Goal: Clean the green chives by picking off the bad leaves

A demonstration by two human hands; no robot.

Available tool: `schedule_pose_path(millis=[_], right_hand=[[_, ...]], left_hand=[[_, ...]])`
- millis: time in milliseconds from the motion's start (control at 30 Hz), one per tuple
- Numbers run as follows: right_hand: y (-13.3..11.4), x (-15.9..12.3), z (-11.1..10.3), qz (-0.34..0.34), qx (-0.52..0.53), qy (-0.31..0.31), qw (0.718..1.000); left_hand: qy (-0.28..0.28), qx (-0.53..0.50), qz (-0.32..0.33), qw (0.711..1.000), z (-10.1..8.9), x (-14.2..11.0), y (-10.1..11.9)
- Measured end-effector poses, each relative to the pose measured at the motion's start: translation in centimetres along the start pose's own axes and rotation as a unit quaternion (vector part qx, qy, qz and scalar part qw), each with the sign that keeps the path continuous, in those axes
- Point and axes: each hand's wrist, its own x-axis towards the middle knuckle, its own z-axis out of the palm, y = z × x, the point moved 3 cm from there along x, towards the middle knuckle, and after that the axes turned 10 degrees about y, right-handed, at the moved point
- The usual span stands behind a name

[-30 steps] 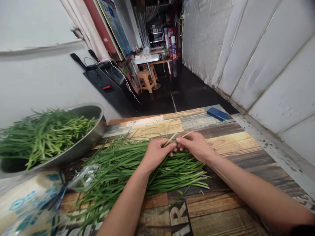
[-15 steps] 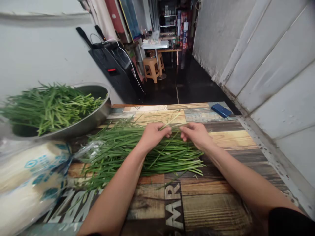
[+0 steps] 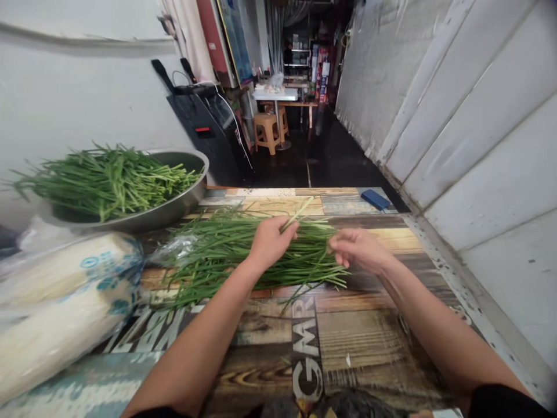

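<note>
A loose pile of garlic chives (image 3: 235,249) lies across the wood-patterned table, pale stem ends toward the right. Over the far side of the pile, my left hand (image 3: 274,238) is closed around a few chives (image 3: 300,212), whose pale ends stick out above the thumb. My right hand (image 3: 359,248) is at the pile's right end, thumb and fingers pinched together. A thin green strand (image 3: 311,278) seems to hang from its fingertips down toward the near edge of the pile. The left fingers are partly hidden behind the hand.
A metal basin (image 3: 174,206) heaped with chives (image 3: 108,180) stands at the back left. Plastic-wrapped white packages (image 3: 73,296) lie in front of it. A blue box-like object (image 3: 375,200) rests near the table's far right corner. A wall (image 3: 478,145) runs along the right.
My right hand has moved right and slightly down, away from my left hand, which keeps its chives. The view has shifted a little.
</note>
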Motion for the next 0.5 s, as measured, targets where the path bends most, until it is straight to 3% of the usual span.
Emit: schedule_pose_path(millis=[67,100,167,233,300,367,500], right_hand=[[1.4,-1.9,0.0,-0.009,-0.134,-0.015,0.991],[1.8,-2.6,-0.4,-0.043,-0.221,0.030,0.974],[1.6,-3.8,-1.4,-0.156,-0.379,0.176,0.895],[1.2,-4.8,-1.5,-0.274,-0.457,0.235,0.813],[1.3,-5.2,-0.8,-0.358,-0.477,0.165,0.785],[2.0,-5.2,0.2,-0.399,-0.487,0.087,0.772],[3.8,-4.7,1.6,-0.421,-0.509,0.058,0.748]], left_hand=[[-0.027,0.005,0.034,0.999,0.5,-2.8,0.3],[-0.049,0.012,0.063,0.997,1.0,-4.3,0.2],[-0.055,0.036,0.133,0.989,2.2,-6.8,-0.6],[-0.063,0.064,0.191,0.978,3.3,-8.5,-1.7],[-0.059,0.067,0.218,0.972,4.1,-9.0,-2.6],[-0.044,0.048,0.220,0.973,4.3,-8.7,-3.0],[-0.032,0.019,0.221,0.975,4.2,-8.0,-2.9]])
